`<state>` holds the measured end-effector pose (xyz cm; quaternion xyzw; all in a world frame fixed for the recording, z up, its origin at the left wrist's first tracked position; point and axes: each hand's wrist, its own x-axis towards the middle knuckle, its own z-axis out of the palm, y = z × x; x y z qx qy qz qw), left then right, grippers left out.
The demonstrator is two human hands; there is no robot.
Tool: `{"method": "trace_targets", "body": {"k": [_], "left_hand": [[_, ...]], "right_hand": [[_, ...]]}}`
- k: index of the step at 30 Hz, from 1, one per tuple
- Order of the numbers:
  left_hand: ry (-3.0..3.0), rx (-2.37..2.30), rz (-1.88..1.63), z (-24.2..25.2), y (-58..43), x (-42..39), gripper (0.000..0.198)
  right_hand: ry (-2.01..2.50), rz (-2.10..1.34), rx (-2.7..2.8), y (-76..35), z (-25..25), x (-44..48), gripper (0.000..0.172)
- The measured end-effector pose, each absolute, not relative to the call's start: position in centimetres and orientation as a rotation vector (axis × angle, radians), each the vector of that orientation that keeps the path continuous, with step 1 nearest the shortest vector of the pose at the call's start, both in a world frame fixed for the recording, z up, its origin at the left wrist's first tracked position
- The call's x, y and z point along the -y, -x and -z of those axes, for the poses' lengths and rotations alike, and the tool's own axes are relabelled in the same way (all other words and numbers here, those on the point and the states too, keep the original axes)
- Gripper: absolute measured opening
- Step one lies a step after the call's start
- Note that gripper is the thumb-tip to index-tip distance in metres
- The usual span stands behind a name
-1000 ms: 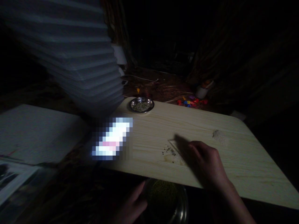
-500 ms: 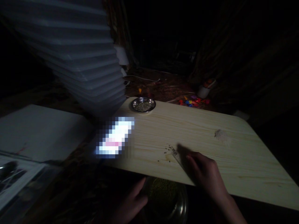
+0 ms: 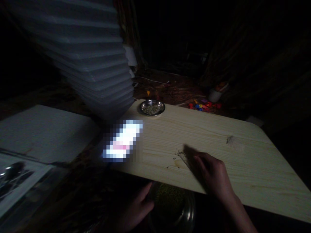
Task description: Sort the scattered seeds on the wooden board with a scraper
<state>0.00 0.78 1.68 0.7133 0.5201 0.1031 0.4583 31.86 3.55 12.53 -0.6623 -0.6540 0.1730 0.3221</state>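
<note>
A round metal bowl [image 3: 190, 210] of small greenish grains sits below the table's near edge. My left hand [image 3: 139, 207] is at its left rim, the thumb and a finger closed on the edge. Over the tabletop [image 3: 204, 126], my right hand [image 3: 213, 170] is bent, with its fingers drawn together. Whatever lies between those fingertips is hidden by the hand and its dark shadow. Left of the fingers lies a small scatter of dark grains [image 3: 178, 154], with a pale streak beside it.
Toward the table's far left corner stands a small steel dish [image 3: 152, 108] of pale seeds. A bright blurred-out screen [image 3: 125, 139] is at the left edge. A small pale heap [image 3: 233, 141] lies to the right. Colourful pieces [image 3: 206, 105] and a white bucket [image 3: 215, 94] are beyond the table.
The view has shifted slightly, so the table and dish appear a little farther right. Both hands keep nearly the same places beside the bowl and the scattered grains.
</note>
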Motion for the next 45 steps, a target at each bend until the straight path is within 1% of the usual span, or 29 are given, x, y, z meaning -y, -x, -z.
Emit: {"method": "trace_targets", "body": {"k": [3,7,11,14,20,23,27,37,45], "left_hand": [[-1.784,-1.287,-0.258,-2.4,-0.1,-1.1,0.061],[-1.745,-1.274,-0.294,-2.1,0.2,-1.1,0.058],[-1.760,-1.332,-0.228,-2.5,0.1,-0.9,0.059],[-1.745,-1.335,-0.244,-2.8,-0.1,-0.9,0.059],[-1.647,-1.270,-0.326,-1.4,0.3,-0.9,0.060],[-1.641,-1.285,-0.304,-1.3,0.5,-1.0,0.063],[-1.596,-1.323,-0.258,-2.4,0.4,-1.3,0.070],[-1.414,-1.283,-0.376,-2.2,1.1,-1.7,0.069],[-1.250,-1.230,-0.412,-4.3,1.2,-2.0,0.074]], "right_hand": [[1.744,-0.464,1.705,-31.6,-12.5,-3.7,0.031],[1.765,-0.459,1.695,-31.7,-12.3,-3.5,0.031],[1.778,-0.450,1.697,-31.8,-12.3,-3.5,0.032],[1.766,-0.446,1.704,-31.7,-12.2,-3.8,0.032],[1.695,-0.461,1.739,-31.1,-12.0,-4.7,0.033],[1.671,-0.499,1.763,-30.7,-12.3,-4.9,0.033],[1.661,-0.542,1.794,-30.2,-12.7,-4.8,0.030],[1.600,-0.575,1.846,-29.0,-12.6,-5.5,0.027],[1.586,-0.600,1.917,-27.4,-12.8,-5.7,0.027]]}}
